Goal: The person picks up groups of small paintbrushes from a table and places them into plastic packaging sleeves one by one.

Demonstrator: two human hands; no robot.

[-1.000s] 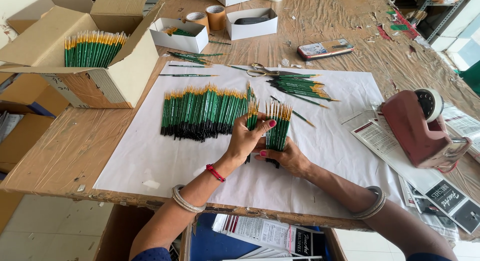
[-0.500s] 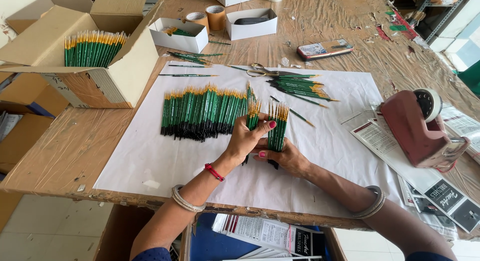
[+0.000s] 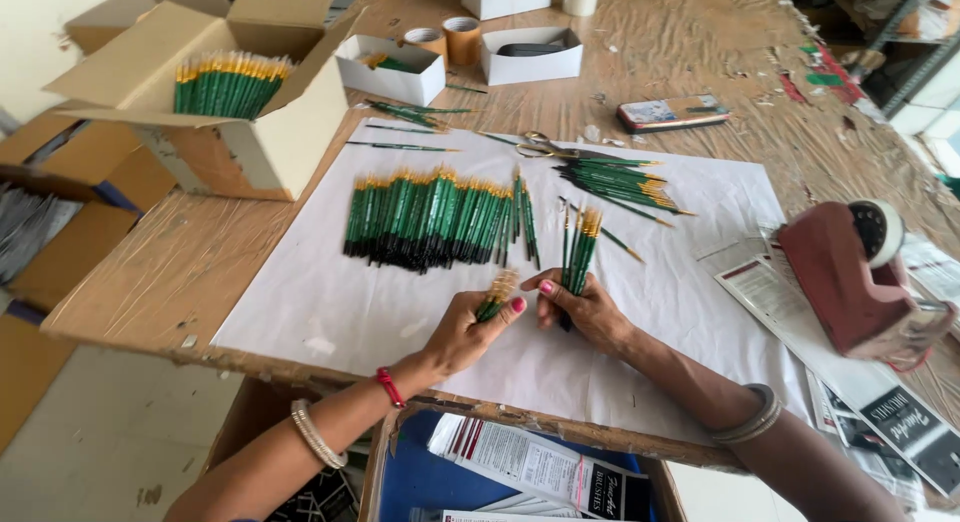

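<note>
My left hand grips a small bunch of green paintbrushes, bristle ends pointing away from me. My right hand holds a second, longer bunch of green brushes just beside it, resting on the white paper sheet. Both hands sit close together at the sheet's near middle. A wide row of green brushes lies flat on the paper beyond my left hand. Another loose pile of brushes lies further right.
An open cardboard box at left holds upright green brushes. Scissors, small white boxes, tape rolls and a phone lie at the back. A red tape dispenser stands right, over printed leaflets.
My left hand has drawn back toward me with its small bunch, away from the row. The right hand keeps its bunch in about the same place.
</note>
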